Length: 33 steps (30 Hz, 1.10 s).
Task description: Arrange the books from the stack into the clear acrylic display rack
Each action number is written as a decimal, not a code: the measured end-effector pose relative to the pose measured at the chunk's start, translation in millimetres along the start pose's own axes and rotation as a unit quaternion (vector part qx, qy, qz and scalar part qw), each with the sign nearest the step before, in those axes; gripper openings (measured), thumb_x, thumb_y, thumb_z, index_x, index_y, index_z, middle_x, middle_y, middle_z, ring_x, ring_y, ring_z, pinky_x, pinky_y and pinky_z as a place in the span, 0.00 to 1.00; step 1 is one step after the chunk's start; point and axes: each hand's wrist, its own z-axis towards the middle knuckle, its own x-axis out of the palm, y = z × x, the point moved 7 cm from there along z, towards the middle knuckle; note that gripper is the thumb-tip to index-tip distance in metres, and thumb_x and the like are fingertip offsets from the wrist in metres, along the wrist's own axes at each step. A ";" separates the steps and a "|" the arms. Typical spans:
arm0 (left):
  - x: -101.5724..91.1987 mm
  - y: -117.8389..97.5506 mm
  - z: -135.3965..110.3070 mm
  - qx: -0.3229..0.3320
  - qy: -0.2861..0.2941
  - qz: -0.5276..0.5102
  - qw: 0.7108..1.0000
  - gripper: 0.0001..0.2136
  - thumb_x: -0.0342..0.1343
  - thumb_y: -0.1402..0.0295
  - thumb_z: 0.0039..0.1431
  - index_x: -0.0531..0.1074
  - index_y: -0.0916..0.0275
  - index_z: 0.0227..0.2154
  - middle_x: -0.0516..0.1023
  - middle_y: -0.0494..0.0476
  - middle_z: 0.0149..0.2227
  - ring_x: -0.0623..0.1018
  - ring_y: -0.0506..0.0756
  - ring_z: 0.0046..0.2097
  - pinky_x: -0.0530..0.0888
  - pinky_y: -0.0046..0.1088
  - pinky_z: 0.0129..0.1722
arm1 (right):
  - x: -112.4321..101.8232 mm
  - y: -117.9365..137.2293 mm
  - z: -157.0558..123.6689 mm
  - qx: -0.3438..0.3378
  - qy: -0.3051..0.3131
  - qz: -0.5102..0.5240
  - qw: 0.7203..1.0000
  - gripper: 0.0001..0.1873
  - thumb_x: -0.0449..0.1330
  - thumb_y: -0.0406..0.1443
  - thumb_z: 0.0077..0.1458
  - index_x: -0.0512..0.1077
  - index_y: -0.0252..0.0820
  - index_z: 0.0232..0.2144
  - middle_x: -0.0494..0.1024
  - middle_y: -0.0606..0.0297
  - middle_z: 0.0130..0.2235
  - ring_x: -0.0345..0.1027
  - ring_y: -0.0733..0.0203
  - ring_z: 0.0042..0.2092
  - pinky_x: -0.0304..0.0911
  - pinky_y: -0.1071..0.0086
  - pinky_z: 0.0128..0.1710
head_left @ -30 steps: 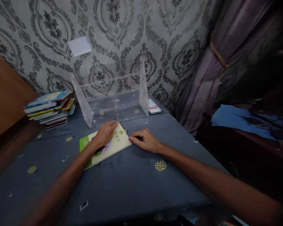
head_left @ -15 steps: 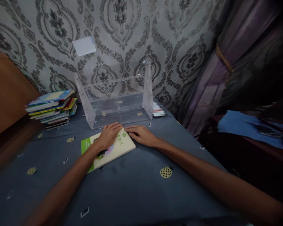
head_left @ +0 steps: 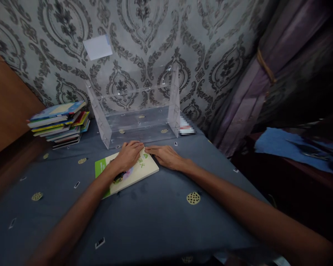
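A cream-coloured book (head_left: 142, 173) with a green spine strip and a coloured picture on its cover lies closed and at a slant on the table. Across the upper part of its cover rests my left hand (head_left: 129, 155), fingers stretched toward the far edge. My right hand (head_left: 168, 157) is at the book's far right corner, its extended index finger touching there; its other fingers are partly hidden. Just beyond both hands stands a clear plastic rack (head_left: 140, 120) with two shelf levels and no books in it.
A stack of books (head_left: 59, 123) stands at the back left beside a brown wooden panel (head_left: 11, 103). The table has a dark blue patterned cloth (head_left: 150, 225). Right of the rack lies a blurred white item (head_left: 186, 127). A blue cloth (head_left: 288, 149) and a purple curtain (head_left: 246, 88) are at right.
The view has shifted slightly. My right hand has edged left along the book's corner, and the gap between its thumb and index finger no longer shows. My left hand stays on the cover.
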 end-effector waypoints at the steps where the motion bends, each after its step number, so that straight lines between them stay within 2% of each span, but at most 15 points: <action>1: 0.0 0.2 -0.3 0.000 0.003 0.004 1.000 0.21 0.42 0.74 0.65 0.69 0.63 0.58 0.71 0.60 0.61 0.65 0.60 0.64 0.64 0.43 0.56 | -0.5 0.3 -0.2 0.003 0.002 -0.001 1.000 0.31 0.54 0.22 0.56 0.71 0.53 0.57 0.73 0.65 0.60 0.73 0.54 0.55 0.71 0.64 0.49; 8: 1.5 1.0 -7.4 0.027 0.007 0.001 1.000 0.21 0.40 0.71 0.69 0.66 0.60 0.60 0.70 0.60 0.62 0.63 0.60 0.66 0.62 0.43 0.56 | -0.4 1.5 -1.4 0.001 0.002 0.008 1.000 0.33 0.52 0.21 0.54 0.70 0.53 0.58 0.72 0.65 0.60 0.72 0.54 0.56 0.70 0.64 0.49; 14: -1.4 -10.0 -4.1 0.006 0.005 0.039 0.999 0.19 0.43 0.74 0.66 0.70 0.61 0.56 0.72 0.60 0.61 0.66 0.60 0.63 0.63 0.41 0.55 | 0.4 0.3 -4.7 0.011 -0.011 0.035 0.999 0.31 0.52 0.21 0.55 0.72 0.52 0.56 0.74 0.64 0.59 0.71 0.53 0.57 0.69 0.60 0.53; 20: -2.3 -16.1 -2.1 0.010 -0.009 0.050 0.999 0.16 0.47 0.75 0.64 0.73 0.61 0.51 0.74 0.60 0.58 0.67 0.61 0.62 0.64 0.40 0.54 | -5.0 10.3 -30.1 -0.013 -0.046 0.062 0.997 0.30 0.52 0.21 0.54 0.75 0.50 0.53 0.77 0.64 0.56 0.73 0.56 0.55 0.69 0.61 0.54; 26: -2.7 -13.9 -4.5 0.012 -0.019 0.040 0.999 0.17 0.44 0.74 0.67 0.72 0.62 0.53 0.73 0.61 0.59 0.66 0.60 0.63 0.64 0.42 0.56 | -10.3 23.5 -57.3 -0.037 -0.057 0.070 0.995 0.27 0.51 0.20 0.54 0.76 0.43 0.51 0.78 0.60 0.54 0.74 0.56 0.54 0.70 0.61 0.54; 33: -5.3 -25.1 -10.4 0.020 0.010 0.062 0.998 0.19 0.43 0.76 0.66 0.69 0.63 0.56 0.71 0.62 0.61 0.64 0.62 0.65 0.62 0.45 0.57 | -10.1 28.3 -61.2 -0.034 -0.040 0.039 0.998 0.28 0.52 0.20 0.54 0.76 0.44 0.52 0.78 0.61 0.55 0.75 0.57 0.53 0.71 0.62 0.53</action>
